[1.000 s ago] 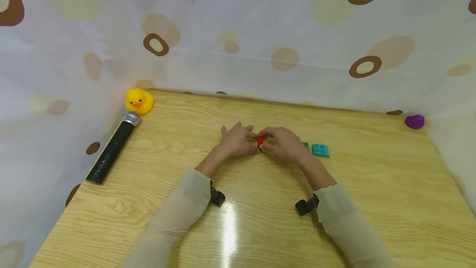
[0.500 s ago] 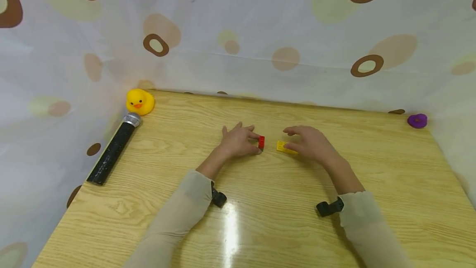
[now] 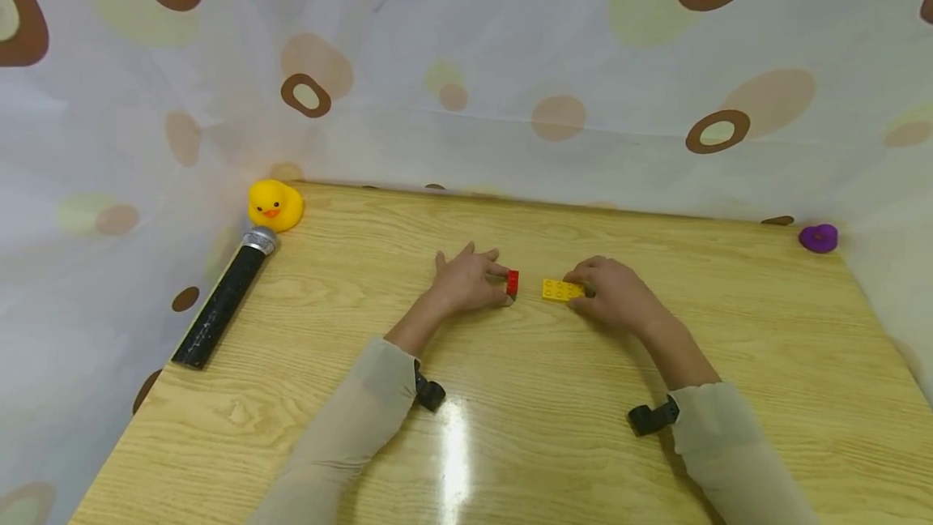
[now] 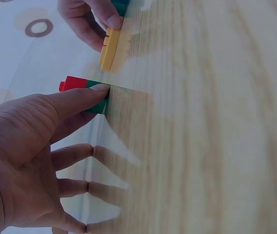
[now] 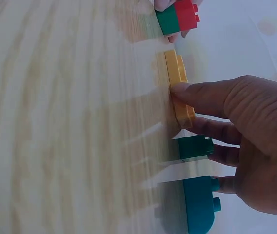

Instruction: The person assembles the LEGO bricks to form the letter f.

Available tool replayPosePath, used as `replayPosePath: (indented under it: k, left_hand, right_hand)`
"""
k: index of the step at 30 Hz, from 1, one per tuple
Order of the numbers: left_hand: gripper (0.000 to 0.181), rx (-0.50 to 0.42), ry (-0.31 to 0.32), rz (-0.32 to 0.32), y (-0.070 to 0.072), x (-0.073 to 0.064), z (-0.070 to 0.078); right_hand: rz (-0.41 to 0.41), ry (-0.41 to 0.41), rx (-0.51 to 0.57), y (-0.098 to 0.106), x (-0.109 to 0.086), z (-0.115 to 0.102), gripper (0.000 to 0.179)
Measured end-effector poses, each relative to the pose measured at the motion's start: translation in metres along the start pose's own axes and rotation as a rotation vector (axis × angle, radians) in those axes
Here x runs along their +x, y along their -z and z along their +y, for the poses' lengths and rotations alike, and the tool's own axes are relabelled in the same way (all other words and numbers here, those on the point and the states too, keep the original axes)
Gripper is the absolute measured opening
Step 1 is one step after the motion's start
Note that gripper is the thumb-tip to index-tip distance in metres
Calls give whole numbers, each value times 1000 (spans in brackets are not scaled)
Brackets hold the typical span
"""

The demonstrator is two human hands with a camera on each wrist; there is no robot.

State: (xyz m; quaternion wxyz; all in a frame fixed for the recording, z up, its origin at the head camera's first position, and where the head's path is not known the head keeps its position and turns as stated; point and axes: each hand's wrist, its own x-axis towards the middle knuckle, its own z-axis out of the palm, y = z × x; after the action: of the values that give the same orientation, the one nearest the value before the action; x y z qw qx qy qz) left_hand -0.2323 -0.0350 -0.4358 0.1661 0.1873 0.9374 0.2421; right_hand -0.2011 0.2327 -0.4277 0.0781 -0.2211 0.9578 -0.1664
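Observation:
With thumb and finger, my left hand pinches a green toy brick that has a red brick stacked on top. Its other fingers are spread, tips down at the wooden table. To the right, my right hand grips the right end of a flat yellow brick, thumb on the near side. The yellow brick lies flat, its studs up, a short gap from the red-and-green stack. In the right wrist view a dark green brick and a larger teal brick stand beside the right hand's fingers.
A yellow rubber duck sits at the table's back left corner, touching distance from a black microphone along the left edge. A small purple toy is at the back right. A patterned curtain rises behind the table.
My right hand has left the red brick, moved right and taken hold of the yellow brick. In the head view it now covers the teal brick. The left hand has stayed on the stack.

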Motion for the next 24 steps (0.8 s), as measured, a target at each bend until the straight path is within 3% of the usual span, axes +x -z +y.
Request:
replayPosePath:
  k: [10, 18, 24]
  left_hand:
    - [51, -37, -10, 14, -2, -2, -3]
    - [50, -54, -16, 26, -4, -2, -4]
    - [51, -41, -8, 34, -5, -1, -6]
  right_hand:
    - [27, -60, 107, 2, 4, -1, 43]
    - [125, -2, 186, 0, 9, -14, 42]
    - [128, 9, 215, -4, 17, -27, 42]
